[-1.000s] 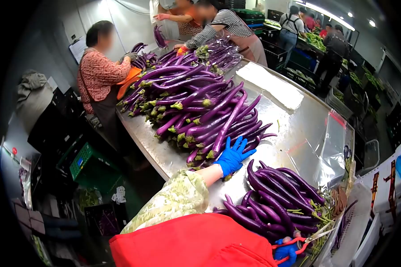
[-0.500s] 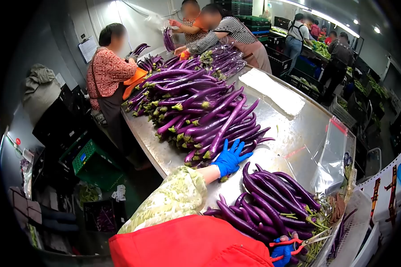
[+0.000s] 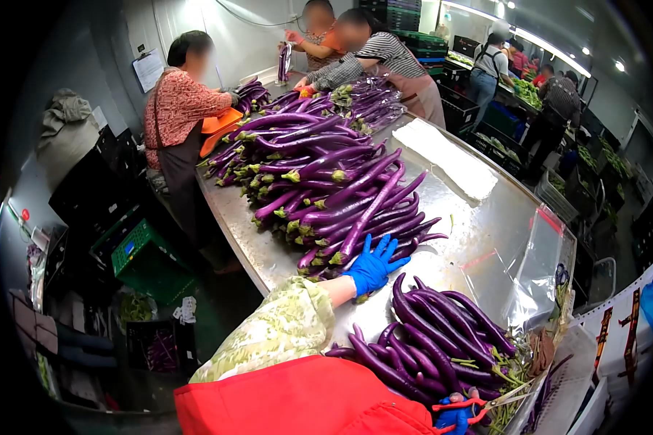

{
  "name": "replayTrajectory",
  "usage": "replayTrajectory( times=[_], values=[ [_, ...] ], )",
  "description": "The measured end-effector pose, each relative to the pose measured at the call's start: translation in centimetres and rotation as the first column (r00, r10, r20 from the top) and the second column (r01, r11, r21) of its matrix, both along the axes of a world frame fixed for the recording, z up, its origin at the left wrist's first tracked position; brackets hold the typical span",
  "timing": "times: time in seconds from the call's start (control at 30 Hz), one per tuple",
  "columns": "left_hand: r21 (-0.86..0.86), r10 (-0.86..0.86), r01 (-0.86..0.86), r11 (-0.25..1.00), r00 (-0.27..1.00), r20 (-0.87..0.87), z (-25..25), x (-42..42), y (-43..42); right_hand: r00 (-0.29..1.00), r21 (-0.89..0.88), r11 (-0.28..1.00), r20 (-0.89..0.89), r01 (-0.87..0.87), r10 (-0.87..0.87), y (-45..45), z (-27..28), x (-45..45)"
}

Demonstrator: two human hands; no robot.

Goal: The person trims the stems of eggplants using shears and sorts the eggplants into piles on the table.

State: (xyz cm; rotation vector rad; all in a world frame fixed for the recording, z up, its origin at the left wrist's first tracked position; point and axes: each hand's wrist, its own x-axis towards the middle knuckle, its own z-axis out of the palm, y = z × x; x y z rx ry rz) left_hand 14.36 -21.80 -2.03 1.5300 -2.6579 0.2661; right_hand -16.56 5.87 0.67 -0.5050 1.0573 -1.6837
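My left hand (image 3: 372, 270), in a blue glove, lies palm down with fingers spread against the near end of the large pile of purple eggplants (image 3: 326, 181). At the bottom edge, my right hand (image 3: 453, 417), also gloved in blue, grips red-handled scissors (image 3: 479, 407). Their blades point to the right over cut green stems (image 3: 511, 373). Just beyond the right hand is a smaller heap of eggplants (image 3: 442, 326), stalk ends toward the lower right. My red apron hides part of that hand.
The metal table (image 3: 442, 239) carries a white stack of sheets (image 3: 446, 156) and clear plastic bags (image 3: 537, 268). Three people stand at its far side, handling eggplants and bags. A green crate (image 3: 152, 264) stands on the floor at left. More workers and crates are behind on the right.
My view has shifted slightly. My left hand stays at the pile's near end, and the right hand keeps the scissors. Across the table, a person's hands with a bagged eggplant bundle have moved a little.
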Motion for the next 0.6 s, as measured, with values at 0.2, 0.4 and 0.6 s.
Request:
replayTrajectory(
  times=[0.2,0.4,0.6],
  values=[
    [-0.01,0.007,-0.007,1.0,1.0,0.001,-0.2,-0.07,-0.17,1.0,-0.007,1.0,0.009,0.001,-0.001,0.13,-0.08,0.22],
    [-0.017,0.005,-0.005,1.0,1.0,0.007,-0.18,-0.1,-0.09,1.0,-0.017,1.0,0.018,0.003,-0.002,0.13,-0.23,0.25],
    [-0.053,0.002,-0.003,0.999,1.0,-0.007,-0.42,-0.21,-0.06,1.0,-0.024,1.0,0.022,0.005,-0.004,0.24,-0.37,0.34]
  ],
)
